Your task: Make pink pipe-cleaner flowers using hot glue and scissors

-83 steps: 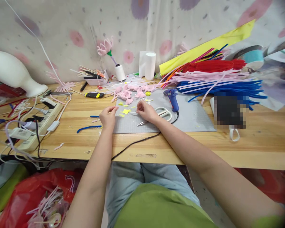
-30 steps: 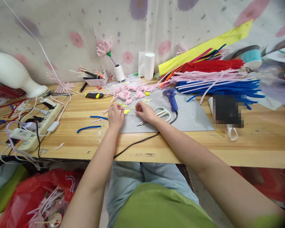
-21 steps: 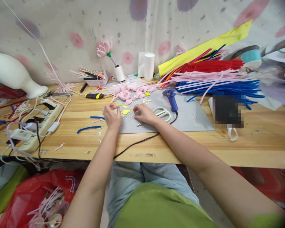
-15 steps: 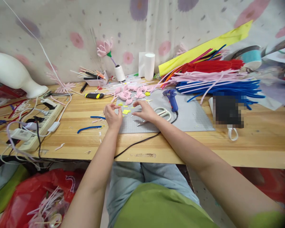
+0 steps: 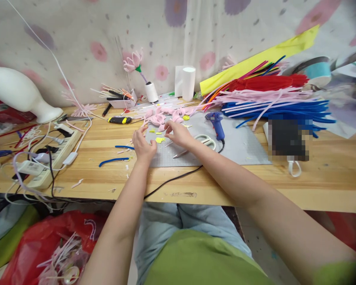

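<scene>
My left hand (image 5: pixel 144 145) is at the left edge of the grey cutting mat (image 5: pixel 240 152), thumb apart from the fingers, nothing visible in it. To its right, my right hand (image 5: pixel 179 134) hovers low over the mat with curved fingers and a small gap to the thumb; no held thing shows. Between the hands lie small yellow scraps (image 5: pixel 160 140). Pink pipe-cleaner flowers (image 5: pixel 157 118) rest just beyond the fingers. White-handled scissors (image 5: pixel 209 141) lie partly under my right wrist, beside a blue hot glue gun (image 5: pixel 216 126).
Bundles of blue pipe cleaners (image 5: pixel 284 111) and red ones (image 5: pixel 267 82) lie at the back right. A utility knife (image 5: pixel 120 120) and cut blue pieces (image 5: pixel 114 161) are on the left. A power strip (image 5: pixel 68 144) with tangled cables stands farther left. A black cord (image 5: pixel 169 181) crosses the front.
My left hand has opened, its thumb moving away from the fingertips. The right fingers have drawn slightly closer to the thumb. The whole view has shifted slightly.
</scene>
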Tool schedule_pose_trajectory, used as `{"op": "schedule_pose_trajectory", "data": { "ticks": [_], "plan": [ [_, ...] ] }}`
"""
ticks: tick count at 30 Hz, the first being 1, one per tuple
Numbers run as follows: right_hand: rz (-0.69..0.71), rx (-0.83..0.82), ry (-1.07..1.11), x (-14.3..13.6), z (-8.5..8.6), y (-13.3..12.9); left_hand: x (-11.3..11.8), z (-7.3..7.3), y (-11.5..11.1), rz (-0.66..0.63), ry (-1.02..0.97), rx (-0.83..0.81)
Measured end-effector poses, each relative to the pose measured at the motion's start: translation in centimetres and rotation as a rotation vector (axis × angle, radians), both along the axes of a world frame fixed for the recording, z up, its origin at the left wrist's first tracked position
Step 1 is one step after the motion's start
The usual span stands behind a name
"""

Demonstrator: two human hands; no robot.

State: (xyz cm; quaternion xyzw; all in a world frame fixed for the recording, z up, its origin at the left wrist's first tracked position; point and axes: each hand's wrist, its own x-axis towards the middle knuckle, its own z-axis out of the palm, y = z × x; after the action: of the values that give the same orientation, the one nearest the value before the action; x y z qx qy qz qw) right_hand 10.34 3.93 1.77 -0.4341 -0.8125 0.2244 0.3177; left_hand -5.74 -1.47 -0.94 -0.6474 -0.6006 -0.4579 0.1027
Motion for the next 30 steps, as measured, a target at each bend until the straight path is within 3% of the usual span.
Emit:
{"op": "schedule_pose_trajectory", "data": {
  "ticks": [5,10,15,18,22,24,26,28,30],
  "plan": [
    [0.082,0.075,-0.051,0.5,0.5,0.0,1.0,0.1,0.1,-0.221,0.076,-0.117],
    [0.110,0.071,-0.028,0.6,0.5,0.0,1.8,-0.1,0.4,-0.178,-0.056,-0.238],
    [0.058,0.020,0.026,1.9,0.5,0.1,1.9,0.4,0.3,-0.124,-0.161,-0.256],
    [0.112,-0.125,0.054,5.1,1.3,-0.1,1.7,0.7,0.5,-0.081,-0.232,-0.283],
    [0.259,-0.427,-0.050,12.8,3.0,-0.5,1.4,1.3,1.1,-0.065,-0.338,-0.310],
    [0.211,-0.543,-0.184,16.8,3.5,-0.3,1.8,1.7,1.5,-0.056,-0.389,-0.320],
    [0.059,-0.571,-0.288,19.7,3.6,0.1,2.5,1.9,1.9,-0.051,-0.440,-0.321],
    [-0.219,-0.472,-0.305,20.8,3.0,0.7,3.5,1.9,2.1,-0.061,-0.491,-0.312],
    [-0.402,-0.360,-0.257,20.2,1.8,1.3,4.6,1.4,2.2,-0.086,-0.535,-0.296]
  ]
}}
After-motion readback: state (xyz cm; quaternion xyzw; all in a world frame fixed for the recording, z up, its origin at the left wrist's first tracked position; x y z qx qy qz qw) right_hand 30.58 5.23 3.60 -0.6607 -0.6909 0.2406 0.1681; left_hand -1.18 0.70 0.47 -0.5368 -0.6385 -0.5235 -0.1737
